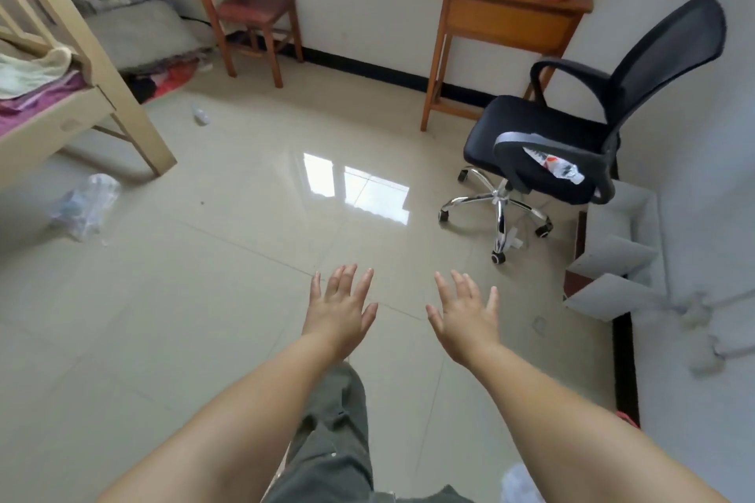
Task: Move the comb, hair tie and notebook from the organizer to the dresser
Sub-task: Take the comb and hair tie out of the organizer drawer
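My left hand (339,306) and my right hand (465,314) are stretched out side by side over the tiled floor, palms down, fingers spread, holding nothing. A small wooden table with a drawer (510,16) stands against the far wall at the upper right, with plastic bags and a bowl on top. No comb, hair tie or notebook shows in view. I cannot make out an organizer either.
A black office chair (572,135) with a plastic bottle on its seat stands right of centre. A wooden chair (249,8) is at the back wall. A bed frame (73,94) fills the left. White shelf pieces (613,253) lean by the right wall. Plastic litter (85,204) lies on the floor.
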